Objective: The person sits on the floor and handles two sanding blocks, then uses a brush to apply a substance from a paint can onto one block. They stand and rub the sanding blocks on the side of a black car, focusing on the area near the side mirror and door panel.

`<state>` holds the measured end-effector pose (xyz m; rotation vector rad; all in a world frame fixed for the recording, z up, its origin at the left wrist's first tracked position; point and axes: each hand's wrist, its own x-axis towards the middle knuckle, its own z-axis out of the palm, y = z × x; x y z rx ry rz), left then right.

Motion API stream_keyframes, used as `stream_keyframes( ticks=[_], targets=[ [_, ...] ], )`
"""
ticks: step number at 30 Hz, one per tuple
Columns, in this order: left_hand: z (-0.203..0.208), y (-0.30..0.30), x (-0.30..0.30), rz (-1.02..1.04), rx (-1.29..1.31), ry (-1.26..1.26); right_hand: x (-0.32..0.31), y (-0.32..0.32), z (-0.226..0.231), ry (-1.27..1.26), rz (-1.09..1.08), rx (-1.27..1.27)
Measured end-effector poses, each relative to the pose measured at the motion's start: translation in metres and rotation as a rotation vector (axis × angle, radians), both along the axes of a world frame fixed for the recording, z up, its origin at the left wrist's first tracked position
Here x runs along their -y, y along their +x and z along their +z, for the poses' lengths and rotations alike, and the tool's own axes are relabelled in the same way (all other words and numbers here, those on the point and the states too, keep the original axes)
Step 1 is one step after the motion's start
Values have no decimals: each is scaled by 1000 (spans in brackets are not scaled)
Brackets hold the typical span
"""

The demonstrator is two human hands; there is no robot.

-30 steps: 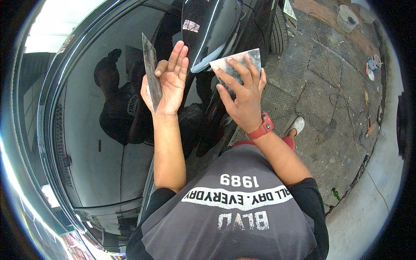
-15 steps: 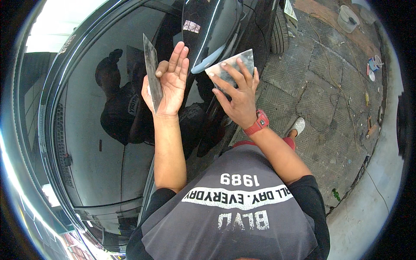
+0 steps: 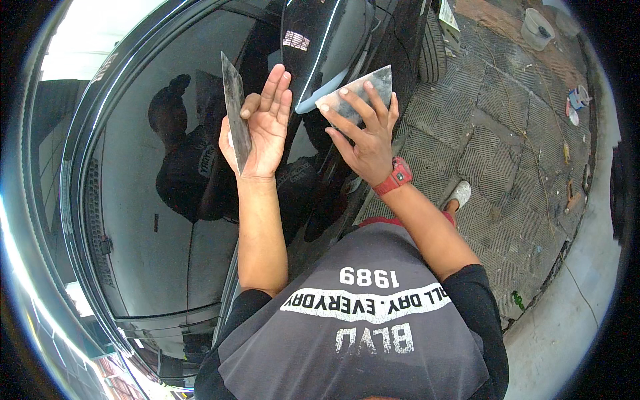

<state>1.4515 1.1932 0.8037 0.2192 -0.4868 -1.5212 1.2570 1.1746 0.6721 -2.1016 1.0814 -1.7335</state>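
Observation:
My left hand [image 3: 263, 127] is raised with its fingers straight, and the thumb pins a thin dark strip of film [image 3: 235, 107] edge-on against the palm. My right hand [image 3: 363, 143], with a red watch on the wrist, grips a flat grey trapezoid card [image 3: 373, 83] by its lower edge. The card sits against the glossy black side mirror [image 3: 327, 47] of a black car. Both hands hover in front of the car's side window [image 3: 153, 200], which reflects a person.
The car's front wheel [image 3: 433, 40] is at the top. Patterned paving [image 3: 507, 147] lies to the right, with a white bucket [image 3: 537, 27] and small containers [image 3: 577, 100] near a concrete kerb. My white shoe [image 3: 459, 195] shows below my right forearm.
My right hand has shifted slightly up and left, tilting the grey card closer to the mirror. My left hand with the strip has stayed almost still.

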Motion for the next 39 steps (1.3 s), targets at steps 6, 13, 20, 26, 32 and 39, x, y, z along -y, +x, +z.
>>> stream_keyframes(
  ticks=[6, 13, 20, 26, 32, 39],
  targets=[
    [-1, 2, 0, -1, -1, -2, 1, 0, -7, -16, 2, -4],
    [0, -1, 0, 16, 12, 6, 4, 4, -9, -42, -21, -9],
    [-2, 1, 3, -7, -12, -5, 3, 5, -10, -42, -29, -7],
    [1, 4, 3, -9, 0, -3, -4, -1, -6, 40, -32, -38],
    [-2, 8, 0, -2, -11, 0, -26, -19, 42, 227, -107, -82],
    [-2, 5, 3, 1, -8, 10, -27, -24, 54, 246, -80, -100]
  ],
)
